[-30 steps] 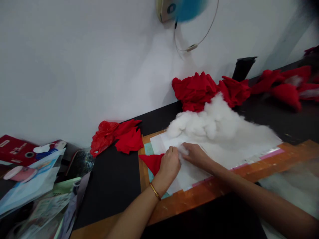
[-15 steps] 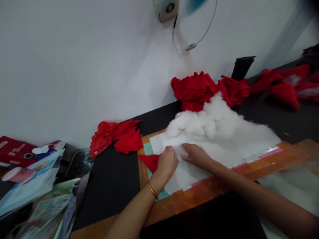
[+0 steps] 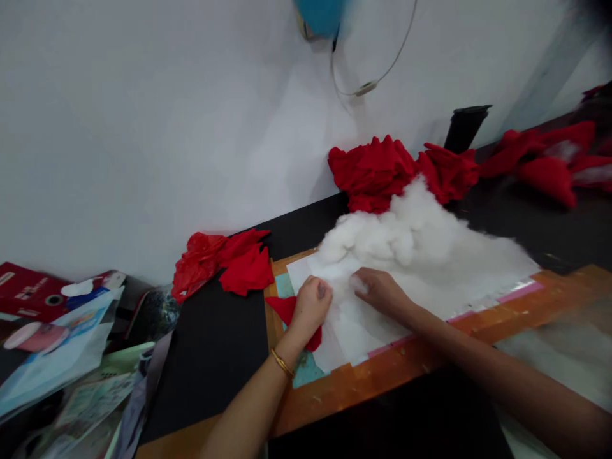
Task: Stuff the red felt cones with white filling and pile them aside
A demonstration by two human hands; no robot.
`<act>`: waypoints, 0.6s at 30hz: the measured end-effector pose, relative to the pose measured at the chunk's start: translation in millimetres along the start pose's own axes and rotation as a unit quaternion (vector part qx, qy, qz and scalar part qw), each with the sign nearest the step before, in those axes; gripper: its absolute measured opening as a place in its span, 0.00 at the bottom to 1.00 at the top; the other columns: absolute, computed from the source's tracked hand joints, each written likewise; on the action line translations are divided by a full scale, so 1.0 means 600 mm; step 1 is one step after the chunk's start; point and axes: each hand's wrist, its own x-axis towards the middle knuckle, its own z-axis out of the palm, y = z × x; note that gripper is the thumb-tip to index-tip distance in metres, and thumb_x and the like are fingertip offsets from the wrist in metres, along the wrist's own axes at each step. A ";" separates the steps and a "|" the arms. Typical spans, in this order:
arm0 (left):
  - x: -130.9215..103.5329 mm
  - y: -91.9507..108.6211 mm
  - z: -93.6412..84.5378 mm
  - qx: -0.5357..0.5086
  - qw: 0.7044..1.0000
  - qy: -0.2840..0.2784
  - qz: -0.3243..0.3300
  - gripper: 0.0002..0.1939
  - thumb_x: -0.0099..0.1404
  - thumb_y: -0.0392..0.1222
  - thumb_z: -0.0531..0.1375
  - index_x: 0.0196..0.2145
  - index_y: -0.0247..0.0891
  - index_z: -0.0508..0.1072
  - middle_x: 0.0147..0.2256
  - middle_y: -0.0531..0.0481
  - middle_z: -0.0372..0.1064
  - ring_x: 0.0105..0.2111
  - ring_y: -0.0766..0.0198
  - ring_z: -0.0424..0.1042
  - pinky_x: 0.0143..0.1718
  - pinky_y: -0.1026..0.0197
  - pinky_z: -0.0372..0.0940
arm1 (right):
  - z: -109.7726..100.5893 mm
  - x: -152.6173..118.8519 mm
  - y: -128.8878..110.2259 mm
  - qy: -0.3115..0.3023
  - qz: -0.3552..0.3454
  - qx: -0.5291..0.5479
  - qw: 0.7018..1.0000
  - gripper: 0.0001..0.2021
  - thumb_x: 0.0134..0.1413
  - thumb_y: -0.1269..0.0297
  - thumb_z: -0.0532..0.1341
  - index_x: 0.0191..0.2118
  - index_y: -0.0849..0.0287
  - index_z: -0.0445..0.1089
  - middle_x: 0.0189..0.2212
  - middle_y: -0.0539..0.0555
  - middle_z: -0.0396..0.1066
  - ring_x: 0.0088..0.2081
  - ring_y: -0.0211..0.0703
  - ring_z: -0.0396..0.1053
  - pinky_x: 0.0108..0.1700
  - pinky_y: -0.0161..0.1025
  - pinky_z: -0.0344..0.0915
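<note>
My left hand (image 3: 313, 306), with a gold bangle at the wrist, is closed over a small red fabric piece (image 3: 285, 308) at the left end of the white sheet (image 3: 335, 344). Red cloth shows on both sides of the hand. To its right, my right hand (image 3: 380, 290) pinches a small tuft of white stuffing (image 3: 358, 284), apart from the left hand. Behind both hands rises a large heap of white fluffy stuffing (image 3: 411, 233). My right fingertips are partly hidden.
Red fabric piles (image 3: 373, 169) lie behind the stuffing, near a black container (image 3: 466, 129). More red pieces (image 3: 246, 264) lie left of the board. Stuffed red shapes (image 3: 547, 172) are at the right. Packets (image 3: 71, 350) and a red box (image 3: 31, 293) crowd the far left.
My hands have moved apart; the left shifted slightly left and turned. More red cloth now shows below it. The blurred blue object at the top has moved left.
</note>
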 end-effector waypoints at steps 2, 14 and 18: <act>0.002 -0.002 -0.009 -0.014 1.000 0.004 -0.012 0.05 0.64 0.36 0.52 0.31 0.37 0.67 0.32 0.49 0.66 0.34 0.63 0.66 0.38 0.60 0.62 | -0.006 0.001 0.006 -0.002 -0.012 0.003 1.000 0.10 0.51 0.73 0.58 0.40 0.61 0.71 0.39 0.59 0.73 0.40 0.49 0.71 0.45 0.43 0.66; -0.054 -0.001 -0.051 -0.045 0.997 -0.032 -0.058 0.20 0.57 0.32 0.58 0.48 0.38 0.65 0.39 0.48 0.66 0.29 0.68 0.66 0.33 0.64 0.63 | -0.094 -0.045 0.030 0.098 0.007 -0.061 0.993 0.20 0.59 0.55 0.58 0.55 0.57 0.65 0.51 0.62 0.68 0.48 0.56 0.70 0.45 0.49 0.70; -0.054 0.011 -0.006 -0.133 0.984 -0.049 -0.111 0.21 0.56 0.32 0.60 0.48 0.38 0.63 0.34 0.53 0.64 0.26 0.70 0.65 0.27 0.66 0.62 | -0.041 -0.059 0.005 0.033 -0.033 -0.087 0.995 0.20 0.60 0.63 0.56 0.57 0.59 0.61 0.53 0.63 0.65 0.50 0.56 0.68 0.49 0.51 0.67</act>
